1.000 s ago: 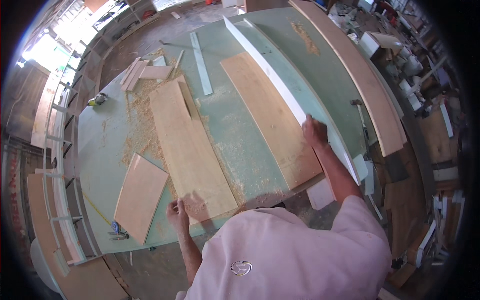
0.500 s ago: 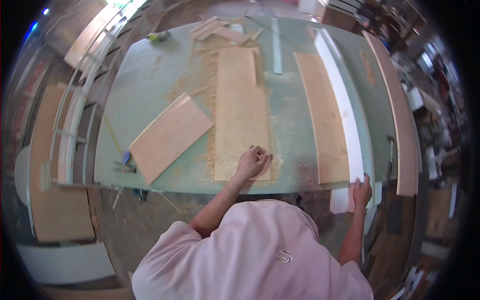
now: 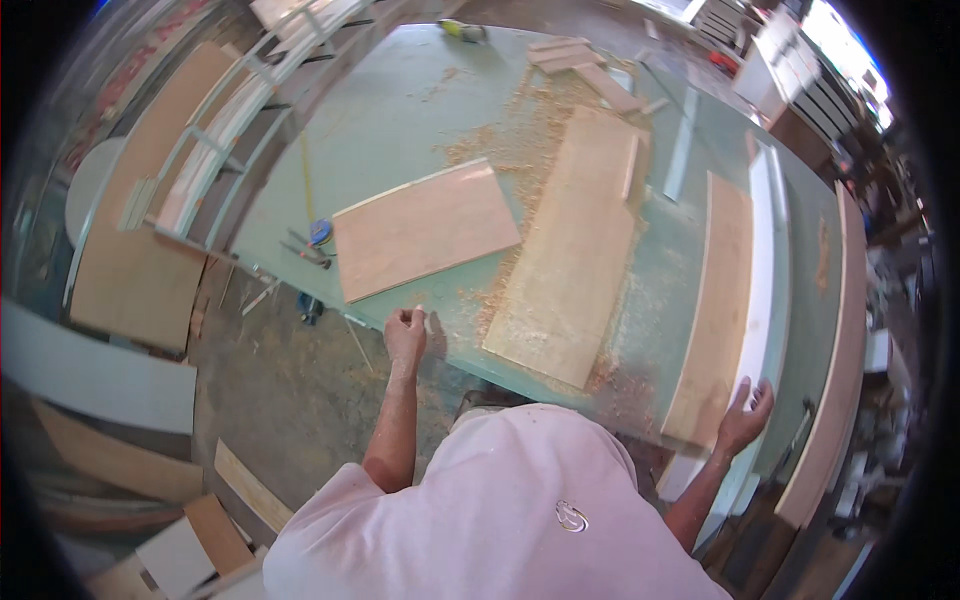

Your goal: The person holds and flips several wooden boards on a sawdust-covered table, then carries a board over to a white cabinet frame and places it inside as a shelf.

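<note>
My left hand (image 3: pixel 406 338) hovers by the near edge of the green-topped table (image 3: pixel 400 110), its fingers pinched together. A small pale bit shows at the fingertips, too small to name. Just beyond it lies a short plywood panel (image 3: pixel 425 232), set at an angle. My right hand (image 3: pixel 743 415) is over the near part of a long white board (image 3: pixel 763 250), thumb and fingers apart; whether it touches the board is hard to tell. Left of that board lies a narrow plywood strip (image 3: pixel 712 310). A long plywood panel (image 3: pixel 565 250) lies between my hands, with a thin wood strip (image 3: pixel 629 168) on it.
Wood shavings (image 3: pixel 500 130) are scattered around the long panel. A blue tape measure (image 3: pixel 320 232) and pliers (image 3: pixel 308 250) sit near the left edge. Short wood offcuts (image 3: pixel 580 65) and a yellow-green tool (image 3: pixel 463 31) lie at the far side. Another long board (image 3: pixel 840 350) runs along the right.
The view has turned left. My left hand has moved off the long panel, leftward to the table's near edge. My right hand has loosened from the white board's near end and sits farther along it.
</note>
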Motion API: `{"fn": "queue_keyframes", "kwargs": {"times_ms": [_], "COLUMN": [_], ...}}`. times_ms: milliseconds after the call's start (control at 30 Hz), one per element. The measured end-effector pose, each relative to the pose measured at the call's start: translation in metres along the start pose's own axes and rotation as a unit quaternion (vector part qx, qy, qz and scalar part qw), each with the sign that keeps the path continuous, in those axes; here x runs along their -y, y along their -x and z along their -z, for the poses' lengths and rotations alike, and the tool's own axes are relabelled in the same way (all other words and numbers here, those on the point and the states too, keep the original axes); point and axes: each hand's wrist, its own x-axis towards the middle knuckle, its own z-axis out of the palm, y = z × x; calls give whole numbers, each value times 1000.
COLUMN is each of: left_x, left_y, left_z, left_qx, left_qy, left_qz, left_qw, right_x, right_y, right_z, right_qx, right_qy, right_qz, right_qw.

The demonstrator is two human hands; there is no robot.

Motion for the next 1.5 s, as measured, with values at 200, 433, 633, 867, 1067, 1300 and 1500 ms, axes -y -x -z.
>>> {"fn": "queue_keyframes", "kwargs": {"times_ms": [200,433,633,867,1067,1300,1500], "left_x": [32,63,80,59,82,162,195], "left_y": [-62,-128,-159,-163,-195,-231,-300], "left_z": [47,72,77,126,189,224,268], "left_qx": [-143,-111,-2,1,12,-259,-306], "left_qy": [-14,-51,-59,-37,27,80,14], "left_qz": [72,61,15,32,50,-52,38], "left_qw": [987,991,998,999,998,961,951], "right_x": [179,298,354,338,309,339,415], "right_y": [40,95,117,119,190,289,326], "right_z": [-151,-295,-342,-340,-261,-245,-311], "right_qx": [332,395,402,390,486,521,516], "right_qy": [-247,-221,-92,-24,-202,-192,-214], "right_qz": [148,249,159,74,-42,8,151], "right_qw": [898,857,897,917,849,832,815]}}
